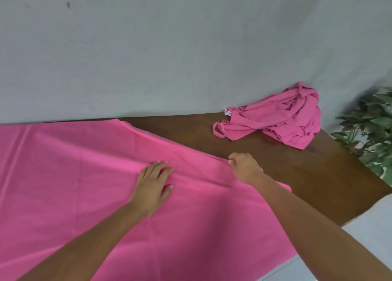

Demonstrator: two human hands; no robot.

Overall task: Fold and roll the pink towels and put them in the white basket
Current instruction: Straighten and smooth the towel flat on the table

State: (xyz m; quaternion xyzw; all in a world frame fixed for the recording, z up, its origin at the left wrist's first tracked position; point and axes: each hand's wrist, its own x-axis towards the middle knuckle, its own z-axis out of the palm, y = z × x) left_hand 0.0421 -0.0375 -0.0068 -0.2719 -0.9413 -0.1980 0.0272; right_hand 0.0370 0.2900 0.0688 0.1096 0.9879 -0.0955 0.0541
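Two hands work one pink towel (74, 185), which lies spread across the left and near part of the brown surface (297, 170), its near edge hanging over the front. The left hand (153, 187) lies flat on the cloth with straight fingers, an open grip that holds nothing and only presses down. The right hand (246, 167) has its fingers curled at the towel's far right edge, a closed grip that seems to pinch the hem where a ridge of cloth rises between the two hands. This looks like the start of the first fold, so the job is far from done. To do it well, the flat hand should pin the cloth so it cannot slide, while the pinching hand lifts the edge and carries it across to meet the opposite edge squarely. The ridge needs smoothing before any crease is pressed, or the roll will come out lopsided. A heap of pink towels (282, 119) waits at the back right against the wall (148, 47), well apart from the hands. The white basket is out of view.
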